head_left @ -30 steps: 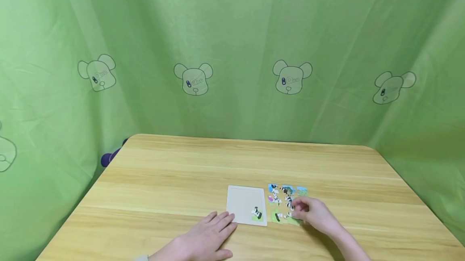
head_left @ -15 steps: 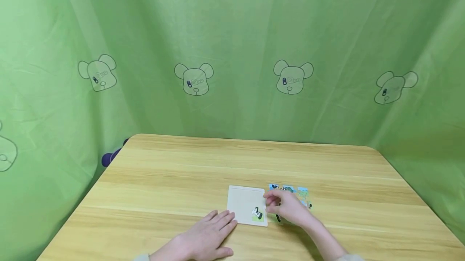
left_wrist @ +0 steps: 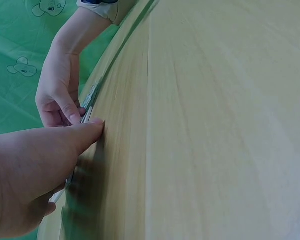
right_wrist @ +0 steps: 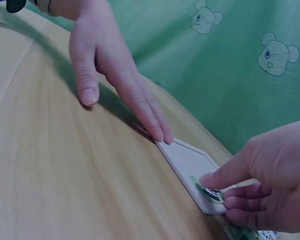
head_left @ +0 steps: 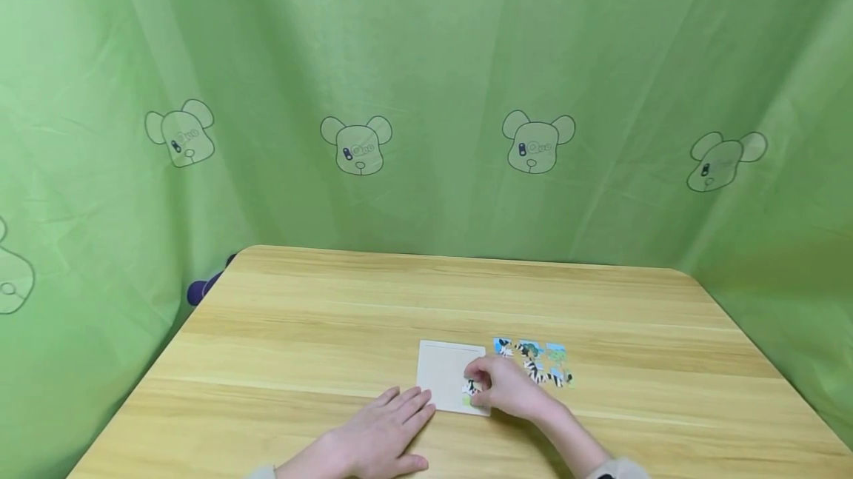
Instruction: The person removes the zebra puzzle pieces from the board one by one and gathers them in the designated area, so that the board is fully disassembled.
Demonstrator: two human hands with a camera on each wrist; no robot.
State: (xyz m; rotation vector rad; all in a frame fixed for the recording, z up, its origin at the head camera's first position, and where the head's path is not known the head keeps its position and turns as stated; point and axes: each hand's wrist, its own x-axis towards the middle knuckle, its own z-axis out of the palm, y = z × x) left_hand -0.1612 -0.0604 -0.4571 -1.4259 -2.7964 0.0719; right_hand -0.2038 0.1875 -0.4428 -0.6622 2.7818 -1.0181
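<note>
A pale, square puzzle tray (head_left: pixel 436 372) lies on the table. Near its front right corner is a puzzle piece (right_wrist: pixel 211 194) with green and black-and-white print. My right hand (head_left: pixel 509 388) reaches over the tray's right edge and pinches this piece, thumb on its near side and fingers curled opposite, partly covering it. Flat on the table, my left hand (head_left: pixel 376 438) has its fingers straight, fingertips at the tray's front left corner. In the left wrist view the tray shows only as a thin edge behind the left thumb (left_wrist: pixel 87 134).
Several loose puzzle pieces (head_left: pixel 535 372) with zebra stripes, blue sky and green lie right of the tray, some hidden behind the right hand. The wooden table (head_left: pixel 320 316) runs back to a green curtain (head_left: pixel 440 190). Something purple (head_left: pixel 196 292) shows beyond the left edge.
My right hand has moved left from the loose puzzle pieces to the tray's front right corner, uncovering pieces on the right. The left hand and tray have stayed in place.
</note>
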